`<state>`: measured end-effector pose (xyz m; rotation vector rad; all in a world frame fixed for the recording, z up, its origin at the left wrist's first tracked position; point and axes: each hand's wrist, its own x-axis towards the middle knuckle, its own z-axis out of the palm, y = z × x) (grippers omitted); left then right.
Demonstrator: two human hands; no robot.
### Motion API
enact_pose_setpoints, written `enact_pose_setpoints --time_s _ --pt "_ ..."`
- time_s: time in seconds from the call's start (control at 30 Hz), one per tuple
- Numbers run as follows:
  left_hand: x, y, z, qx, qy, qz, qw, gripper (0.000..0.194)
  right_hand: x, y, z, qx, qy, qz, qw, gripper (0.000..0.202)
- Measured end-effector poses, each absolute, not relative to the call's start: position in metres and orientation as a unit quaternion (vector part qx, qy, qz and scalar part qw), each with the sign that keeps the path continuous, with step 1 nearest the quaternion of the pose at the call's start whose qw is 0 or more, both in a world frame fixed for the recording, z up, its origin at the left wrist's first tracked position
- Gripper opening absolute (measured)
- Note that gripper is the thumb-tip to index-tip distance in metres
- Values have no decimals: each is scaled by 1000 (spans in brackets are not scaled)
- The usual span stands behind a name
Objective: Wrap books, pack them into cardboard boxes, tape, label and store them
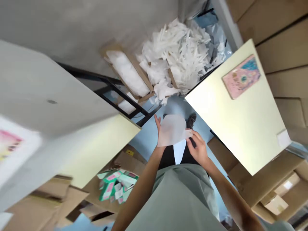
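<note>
A thin translucent white sheet or pouch (172, 130) is held in front of my body, over my legs. Whether it is paper or plastic I cannot tell. My left hand (160, 136) is behind its left side and holds it from below; a couple of stretched fingers show past the edge, and the rest are hidden or blurred through the sheet. At the right corner, my right hand (198, 147) pinches the edge between thumb and fingers.
Ahead lies a big heap of loose white pieces (179, 53), beside a narrow cardboard box (128, 72) of white sheets. A pink booklet (242, 77) lies on the pale tabletop (231, 128) at right. Green and pink cartons (117, 186) fill a box at lower left. An open carton (276, 186) stands lower right.
</note>
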<state>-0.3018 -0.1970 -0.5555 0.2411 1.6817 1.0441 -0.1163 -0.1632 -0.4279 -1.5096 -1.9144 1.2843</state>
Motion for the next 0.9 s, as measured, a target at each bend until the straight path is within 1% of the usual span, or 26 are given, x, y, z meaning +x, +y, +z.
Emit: enact_pose_setpoints --time_s 0.03,0.07,0.1,0.13,0.17,0.2,0.23,0.3,0.37,0.4,0.43,0.5,0.53,0.6,0.67,0.7,0.77,0.8,0.87,0.9 --pt "-305 -185 -527 160 718 435 520 67 -106 -161 -404 -572 -641 461 222 26" --pt "-308 -172 -499 240 723 423 490 65 -94 -158 -384 -607 -594 463 255 22" --pt "-308 -156 -472 326 709 413 469 56 -81 -156 -368 -637 -543 462 292 19" --pt "-306 -138 -445 425 677 393 455 45 -67 -154 -356 -663 -493 456 331 17" --pt "-299 -118 -419 514 630 366 453 33 -52 -153 -346 -684 -446 443 371 16" --pt "-289 -98 -396 580 578 333 467 26 -35 -151 -338 -697 -405 427 409 18" --pt "-275 -78 -374 616 535 300 494 24 -19 -149 -333 -703 -372 409 447 23" --pt "-239 -43 -340 636 486 238 550 28 17 -142 -326 -703 -323 378 509 37" --pt "-198 -16 -316 636 470 192 581 28 55 -133 -322 -698 -296 358 546 52" --pt "-178 -5 -309 640 461 175 590 26 75 -127 -321 -697 -292 350 553 53" --pt "-159 3 -304 646 451 164 593 23 95 -121 -321 -697 -297 345 555 48" --pt "-121 15 -302 658 443 174 583 20 134 -110 -321 -689 -319 334 559 22" --pt "-102 19 -305 658 449 190 574 20 153 -105 -322 -681 -329 332 564 18" --pt "-66 21 -318 628 489 218 564 18 189 -95 -325 -663 -338 340 575 28" --pt "-32 19 -337 576 543 215 573 15 218 -88 -334 -645 -339 376 573 24" --pt "-16 16 -347 549 564 208 581 15 230 -85 -341 -635 -344 403 562 24" --pt "10 10 -368 507 592 197 595 16 249 -81 -359 -620 -363 453 529 36" --pt "20 7 -377 494 600 193 599 15 257 -79 -370 -619 -371 469 510 38" --pt "34 1 -392 480 616 197 592 16 270 -75 -393 -620 -381 484 486 35" --pt "38 -1 -397 484 621 203 582 20 277 -72 -403 -619 -380 488 485 33"
